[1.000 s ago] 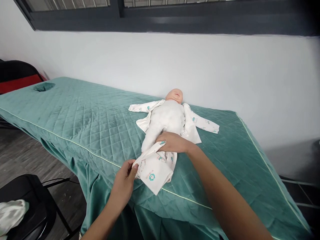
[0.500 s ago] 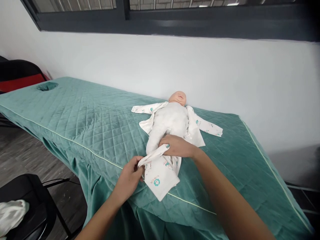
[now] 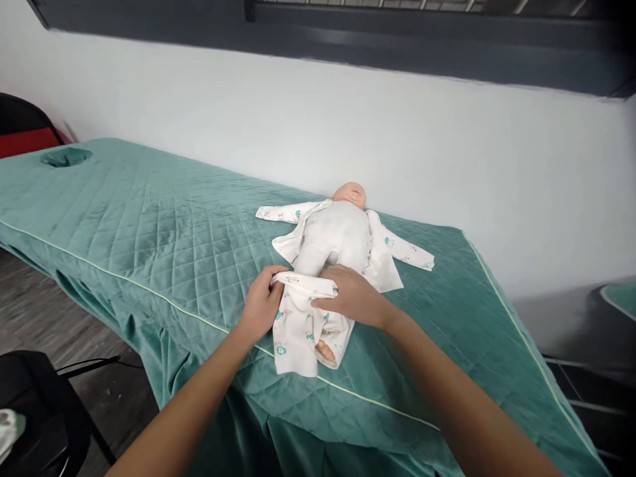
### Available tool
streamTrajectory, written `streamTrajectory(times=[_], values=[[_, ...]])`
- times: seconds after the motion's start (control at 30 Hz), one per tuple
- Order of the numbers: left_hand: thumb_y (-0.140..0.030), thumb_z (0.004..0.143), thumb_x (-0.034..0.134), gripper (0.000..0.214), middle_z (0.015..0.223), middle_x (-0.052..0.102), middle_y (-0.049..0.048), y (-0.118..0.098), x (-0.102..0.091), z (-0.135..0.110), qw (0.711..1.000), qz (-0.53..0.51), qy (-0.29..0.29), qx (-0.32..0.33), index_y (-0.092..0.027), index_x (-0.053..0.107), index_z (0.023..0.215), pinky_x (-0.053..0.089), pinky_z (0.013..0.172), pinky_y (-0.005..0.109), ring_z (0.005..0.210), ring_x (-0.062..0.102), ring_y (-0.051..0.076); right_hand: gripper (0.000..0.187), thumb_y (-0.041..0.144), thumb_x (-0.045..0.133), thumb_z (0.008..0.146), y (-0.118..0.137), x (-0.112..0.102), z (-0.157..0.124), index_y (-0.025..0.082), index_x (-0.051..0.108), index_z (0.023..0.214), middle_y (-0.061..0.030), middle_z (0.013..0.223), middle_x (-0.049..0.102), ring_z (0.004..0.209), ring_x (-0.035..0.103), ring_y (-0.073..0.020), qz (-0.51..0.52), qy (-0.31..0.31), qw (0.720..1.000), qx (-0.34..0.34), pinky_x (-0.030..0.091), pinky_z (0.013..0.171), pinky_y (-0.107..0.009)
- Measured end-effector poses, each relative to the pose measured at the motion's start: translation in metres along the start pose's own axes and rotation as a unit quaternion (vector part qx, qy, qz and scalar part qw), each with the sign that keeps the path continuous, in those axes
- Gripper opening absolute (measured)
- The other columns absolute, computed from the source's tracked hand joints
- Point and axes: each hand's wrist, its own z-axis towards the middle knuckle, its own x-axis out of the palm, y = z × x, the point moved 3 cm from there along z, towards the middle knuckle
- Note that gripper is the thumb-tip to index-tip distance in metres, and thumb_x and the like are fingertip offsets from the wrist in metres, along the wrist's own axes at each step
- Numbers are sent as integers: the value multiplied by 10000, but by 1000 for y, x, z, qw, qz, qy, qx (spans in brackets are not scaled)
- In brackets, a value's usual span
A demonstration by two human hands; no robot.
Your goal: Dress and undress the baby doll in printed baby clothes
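Head view: my left hand (image 3: 264,301) is clamped on one end of the waistband of the white printed pants (image 3: 294,324), and my right hand (image 3: 354,295) grips the other end, thumb in front. The pants stretch between my hands and hang toward me, a bare foot (image 3: 326,352) showing at a cuff below my right hand. Just beyond my hands the doll (image 3: 336,230) lies face up, its open shirt (image 3: 386,265) spread to both sides. Beneath is the green quilted bed (image 3: 169,245); a black chair (image 3: 37,397) stands left of my left hand, well apart.
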Motion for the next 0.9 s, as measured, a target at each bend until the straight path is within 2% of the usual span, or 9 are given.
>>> streamTrajectory(times=[0.13, 0.23, 0.4, 0.47, 0.57, 0.7, 0.8, 0.9], values=[[-186, 904, 451, 277, 1076, 691, 52, 0, 1, 25, 998, 33, 33, 31, -194, 639, 1108, 462, 886, 300, 971, 616, 191, 193, 386, 685, 888, -2, 3, 0, 211, 609, 912, -48, 935, 683, 886, 614, -232, -5, -43, 998, 46, 410, 757, -334], [-154, 889, 446, 299, 1075, 693, 52, -5, 2, 45, 994, 46, 62, 79, -191, 644, 1110, 463, 903, 309, 972, 617, 193, 150, 338, 634, 904, -5, 3, 2, 221, 565, 841, -38, 873, 667, 817, 611, -217, 14, -83, 993, 81, 394, 699, -326], [-129, 899, 413, 307, 1110, 682, 61, -9, 12, 72, 982, 94, 81, 146, -193, 633, 1103, 455, 951, 317, 1043, 606, 198, 155, 298, 613, 887, -10, 4, 2, 229, 505, 800, -27, 821, 639, 787, 591, -212, 65, -169, 973, 145, 404, 697, -328], [-135, 909, 405, 298, 1105, 672, 69, -6, 17, 76, 978, 106, 79, 159, -186, 622, 1107, 451, 955, 312, 1051, 598, 197, 124, 307, 647, 871, -12, 3, -2, 225, 555, 871, -27, 887, 651, 845, 601, -209, 111, -193, 965, 138, 436, 756, -327], [-148, 923, 403, 288, 1113, 657, 85, 1, 21, 73, 977, 101, 72, 172, -172, 610, 1122, 453, 946, 317, 1053, 594, 200, 232, 376, 692, 863, -18, 2, -15, 223, 609, 1017, -42, 1027, 659, 971, 606, -209, 200, -239, 945, 100, 461, 870, -334], [-138, 894, 445, 289, 1132, 661, 74, 7, 20, 69, 981, 64, 47, 176, -188, 626, 1114, 456, 952, 326, 1075, 595, 201, 248, 444, 655, 894, -42, 7, -37, 217, 632, 993, -38, 966, 653, 883, 588, -192, 253, -311, 904, 146, 466, 845, -338], [-120, 836, 491, 311, 1130, 674, 53, 10, 16, 70, 987, 7, 38, 154, -204, 666, 1078, 460, 919, 322, 1077, 597, 206, 229, 447, 627, 913, -62, 13, -47, 218, 614, 907, -12, 847, 602, 769, 543, -170, 276, -280, 905, 163, 452, 752, -319], [-144, 821, 535, 287, 1102, 688, 39, 16, 14, 74, 988, -93, 62, 102, -207, 714, 1037, 451, 902, 317, 1058, 601, 209, 241, 447, 647, 908, -70, 11, -49, 221, 585, 856, -15, 869, 577, 799, 541, -173, 285, -198, 933, 101, 450, 750, -314]])
